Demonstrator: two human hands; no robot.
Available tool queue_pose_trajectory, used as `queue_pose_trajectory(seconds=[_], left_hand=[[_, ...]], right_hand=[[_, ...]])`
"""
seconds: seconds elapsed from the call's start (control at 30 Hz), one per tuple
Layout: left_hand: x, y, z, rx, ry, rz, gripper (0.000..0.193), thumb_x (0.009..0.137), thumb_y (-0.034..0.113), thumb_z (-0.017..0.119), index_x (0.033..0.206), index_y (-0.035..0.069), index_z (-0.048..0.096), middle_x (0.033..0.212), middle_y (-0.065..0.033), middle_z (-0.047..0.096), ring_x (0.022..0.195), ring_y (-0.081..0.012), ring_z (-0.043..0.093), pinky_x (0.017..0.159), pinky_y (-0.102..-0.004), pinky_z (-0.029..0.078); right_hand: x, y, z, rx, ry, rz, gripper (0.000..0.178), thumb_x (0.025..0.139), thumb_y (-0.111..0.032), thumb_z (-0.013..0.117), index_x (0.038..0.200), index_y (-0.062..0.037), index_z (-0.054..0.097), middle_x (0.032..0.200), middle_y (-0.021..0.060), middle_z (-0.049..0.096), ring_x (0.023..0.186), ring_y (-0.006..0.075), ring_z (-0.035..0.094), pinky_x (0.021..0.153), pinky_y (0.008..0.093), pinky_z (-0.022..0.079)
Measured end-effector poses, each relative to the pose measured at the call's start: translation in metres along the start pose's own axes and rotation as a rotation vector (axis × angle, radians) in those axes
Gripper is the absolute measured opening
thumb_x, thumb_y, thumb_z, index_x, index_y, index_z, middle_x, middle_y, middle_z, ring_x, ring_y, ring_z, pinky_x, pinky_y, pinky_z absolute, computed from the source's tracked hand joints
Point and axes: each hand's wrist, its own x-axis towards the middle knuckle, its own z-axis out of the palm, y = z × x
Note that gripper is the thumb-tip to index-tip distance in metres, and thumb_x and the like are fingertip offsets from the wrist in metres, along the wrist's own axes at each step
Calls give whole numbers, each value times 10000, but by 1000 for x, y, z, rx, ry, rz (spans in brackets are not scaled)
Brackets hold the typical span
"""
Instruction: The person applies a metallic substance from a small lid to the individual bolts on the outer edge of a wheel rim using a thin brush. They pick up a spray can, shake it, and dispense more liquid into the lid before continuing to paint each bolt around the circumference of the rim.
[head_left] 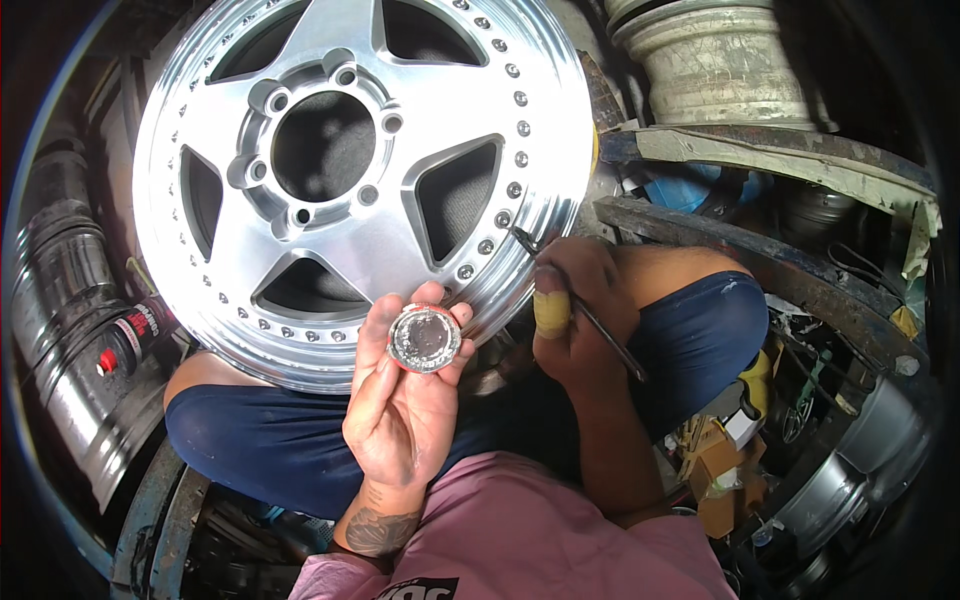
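Observation:
My left hand [400, 425] holds up a small round cap [424, 338] by its red rim, fingertips around it. Grey and whitish residue coats the cap's inside. In my right hand [590, 310] is a thin, dark, brush-like tool [606, 344], gripped like a pen. Its tip reaches the outer lip of a silver five-spoke alloy wheel [340, 235], close to the ring of small bolts; whether it touches cannot be made out. A yellow wrap [551, 312] covers part of my right thumb. The wheel leans before my crossed legs, its face toward me.
To the left lie a dark can with a red nozzle [140, 335] and shiny metal barrels [75, 330]. A worn wheel rim [715, 60] stands at the far right, above metal rails [740, 240]. Cardboard boxes [715, 470] and a silver wheel [830, 495] sit at lower right.

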Motion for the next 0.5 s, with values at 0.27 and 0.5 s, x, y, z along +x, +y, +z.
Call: queue_pose_trajectory(seconds=[0.27, 0.5], left_hand=[[2, -2, -1, 12, -19, 4, 438, 954, 95, 422, 1392, 75, 409, 1425, -221, 382, 1288, -399, 414, 1038, -494, 414], [3, -6, -1, 89, -91, 15, 424, 955, 94, 449, 1376, 60, 425, 1418, -241, 383, 1298, -397, 417, 1072, -475, 382]], right_hand=[[-9, -10, -15, 514, 266, 97, 243, 891, -212, 616, 860, 29, 595, 783, 136, 624, 661, 221, 636, 537, 282, 490], [-9, -8, -26, 578, 53, -183, 443, 980, -413, 463, 903, 22, 498, 697, 145, 538, 506, 162, 505, 458, 286, 472]])
